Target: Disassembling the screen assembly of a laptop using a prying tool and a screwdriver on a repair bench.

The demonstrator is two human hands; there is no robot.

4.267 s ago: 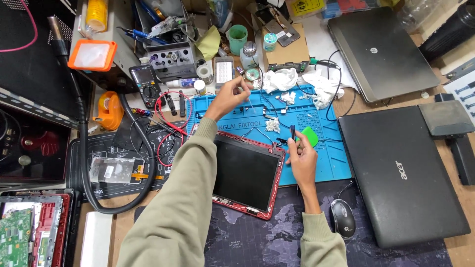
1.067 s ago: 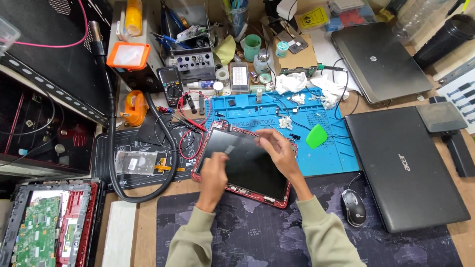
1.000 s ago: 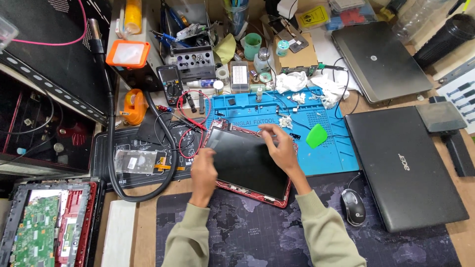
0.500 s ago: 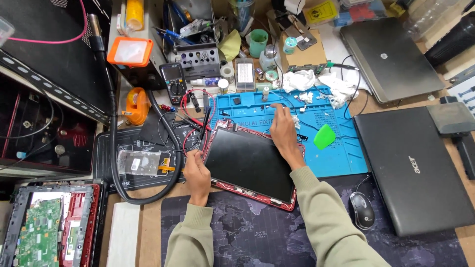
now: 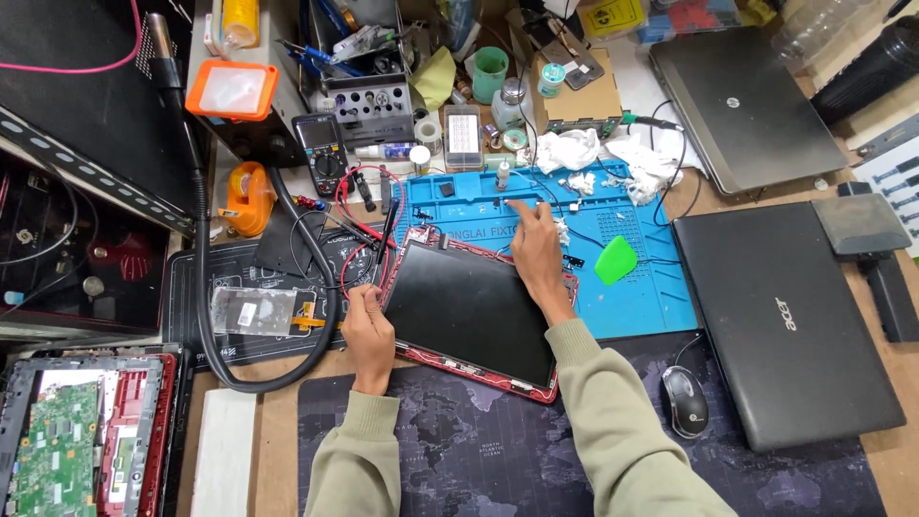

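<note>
A black laptop screen panel point(image 5: 469, 306) lies in a red lid frame point(image 5: 483, 371), partly on the blue work mat point(image 5: 651, 297). My left hand point(image 5: 369, 330) curls around the panel's left edge. My right hand point(image 5: 536, 254) rests over the panel's upper right corner, with its fingers stretched onto the mat's top part and nothing seen in them. A green plastic pick point(image 5: 615, 260) lies on the mat just right of that hand. Red and black probe leads point(image 5: 369, 225) run by the panel's upper left corner.
A black closed laptop point(image 5: 785, 325) and a mouse point(image 5: 685, 402) lie to the right, a grey laptop point(image 5: 742, 91) behind. A multimeter point(image 5: 321, 153), tool holder point(image 5: 369, 96), white wipes point(image 5: 574, 148) and an opened laptop base point(image 5: 77, 450) crowd the back and left.
The panel has been laid flat into the red frame. My right hand moved from the panel's top edge up onto the mat; my left hand slid to the panel's left edge.
</note>
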